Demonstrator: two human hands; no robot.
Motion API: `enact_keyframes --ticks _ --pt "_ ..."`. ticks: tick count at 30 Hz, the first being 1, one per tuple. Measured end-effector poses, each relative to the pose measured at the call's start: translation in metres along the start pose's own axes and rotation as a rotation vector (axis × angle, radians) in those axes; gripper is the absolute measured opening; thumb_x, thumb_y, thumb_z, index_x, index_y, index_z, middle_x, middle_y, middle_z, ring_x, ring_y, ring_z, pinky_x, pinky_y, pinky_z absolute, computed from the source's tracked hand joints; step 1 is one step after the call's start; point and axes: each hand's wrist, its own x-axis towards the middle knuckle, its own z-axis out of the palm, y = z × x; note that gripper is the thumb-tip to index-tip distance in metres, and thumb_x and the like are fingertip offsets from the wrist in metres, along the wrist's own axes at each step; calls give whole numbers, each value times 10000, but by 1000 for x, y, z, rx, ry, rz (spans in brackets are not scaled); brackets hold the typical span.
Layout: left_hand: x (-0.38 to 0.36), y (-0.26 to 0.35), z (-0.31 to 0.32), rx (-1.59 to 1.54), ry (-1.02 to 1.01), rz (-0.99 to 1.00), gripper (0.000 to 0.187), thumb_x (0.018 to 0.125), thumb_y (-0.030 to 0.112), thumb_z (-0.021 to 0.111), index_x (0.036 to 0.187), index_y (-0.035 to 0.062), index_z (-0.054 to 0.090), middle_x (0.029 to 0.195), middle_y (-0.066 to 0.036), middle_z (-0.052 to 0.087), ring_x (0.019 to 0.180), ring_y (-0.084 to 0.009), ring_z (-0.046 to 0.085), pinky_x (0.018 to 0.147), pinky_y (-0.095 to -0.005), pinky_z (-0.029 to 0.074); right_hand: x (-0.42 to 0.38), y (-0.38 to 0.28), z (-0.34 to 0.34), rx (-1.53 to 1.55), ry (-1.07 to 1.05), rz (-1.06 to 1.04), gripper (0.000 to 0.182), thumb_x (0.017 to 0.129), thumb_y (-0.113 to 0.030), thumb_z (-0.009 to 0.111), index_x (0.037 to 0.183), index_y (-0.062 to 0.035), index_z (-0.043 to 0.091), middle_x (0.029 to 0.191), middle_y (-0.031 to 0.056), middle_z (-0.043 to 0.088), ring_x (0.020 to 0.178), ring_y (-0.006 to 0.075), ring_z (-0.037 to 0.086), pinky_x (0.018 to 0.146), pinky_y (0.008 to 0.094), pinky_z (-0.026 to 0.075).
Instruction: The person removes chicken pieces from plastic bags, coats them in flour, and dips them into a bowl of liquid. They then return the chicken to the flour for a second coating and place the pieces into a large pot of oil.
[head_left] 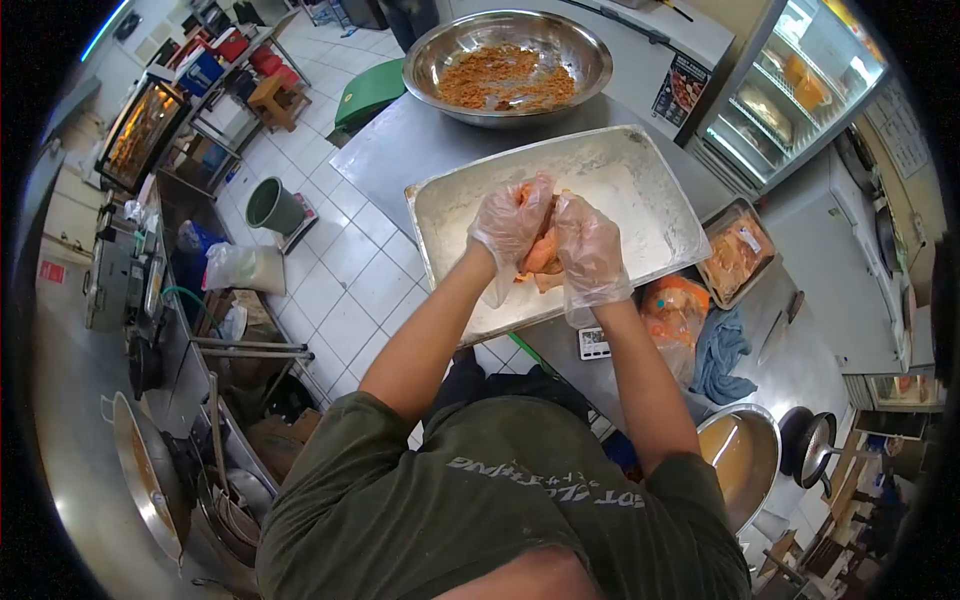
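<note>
My left hand (512,225) and my right hand (592,245) both wear clear plastic gloves. Between them is a piece of raw chicken (543,254), coloured orange as if marinated, with the fingers of both hands closed around it. They hold it over a large rectangular metal tray (436,220). White flour-like powder (622,198) covers much of the tray's bottom and dusts its walls. The fingers hide part of the chicken, so its cut cannot be told.
Beyond the tray stands a wide steel bowl (425,75) with orange-brown crumbly mix. To the right are a tray of packed meat (738,255), an orange-printed plastic bag (673,312), a blue cloth (722,352), a knife (781,326) and a pot of yellowish liquid (735,462).
</note>
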Motion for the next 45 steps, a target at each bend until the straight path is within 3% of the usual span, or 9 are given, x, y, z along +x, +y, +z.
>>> enact_keyframes --ticks 5,14,17,21,25,30,34,37,45 --pt "2 -24 31 -507 25 -55 435 979 430 558 739 70 604 618 -15 575 544 -112 525 522 -274 447 8 42 -2 -41 -115 312 515 1019 -457 414 965 -7 657 742 185 636 671 297 624 650 410 491" --pt "12 -83 42 -779 36 -86 491 985 488 514 755 61 590 667 -36 591 579 -122 547 535 -291 465 -12 50 19 774 -68 927 566 975 -542 500 1199 -25 546 1044 77 627 917 185 650 785 319 551" --pt "22 -86 42 -496 122 -128 517 974 515 515 778 44 598 682 -48 609 591 -140 562 569 -311 481 -15 80 37 910 -10 939 603 960 -575 501 1227 -36 540 1065 83 630 901 199 661 767 345 557" --pt "21 -51 34 181 283 3 557 917 579 565 827 31 611 759 -126 663 669 -255 637 631 -364 507 -13 103 18 367 -86 741 611 950 -578 511 1214 -27 541 1024 106 632 789 189 652 660 366 544" --pt "5 -15 27 496 194 40 570 883 588 615 885 18 610 849 -181 691 765 -315 670 694 -393 515 -26 57 -7 595 -251 839 594 906 -543 593 1123 9 564 917 190 641 689 213 648 545 333 516" --pt "-9 -17 28 421 8 151 478 859 498 707 966 58 554 793 -160 657 762 -250 661 703 -369 520 -30 71 -10 667 -225 795 424 926 -371 609 1114 5 555 1007 201 625 714 234 653 572 343 539" --pt "-16 -33 38 350 50 433 431 870 437 725 998 73 532 779 -118 637 713 -189 629 672 -343 516 -31 66 -10 1478 120 1005 312 914 -216 622 1147 -15 575 1100 145 593 853 236 625 773 351 559" --pt "-28 -27 49 207 126 431 389 872 351 750 1014 56 541 824 -80 632 762 -152 610 687 -306 513 -22 60 -5 1314 259 871 304 906 -144 621 1174 -4 585 1087 124 607 935 232 609 835 354 541" --pt "-17 -39 32 -132 112 104 354 902 348 718 985 59 532 876 -60 655 766 -147 641 666 -300 529 -31 73 -9 1288 -63 665 364 909 -55 623 1255 44 565 1105 102 646 937 186 624 830 320 544"
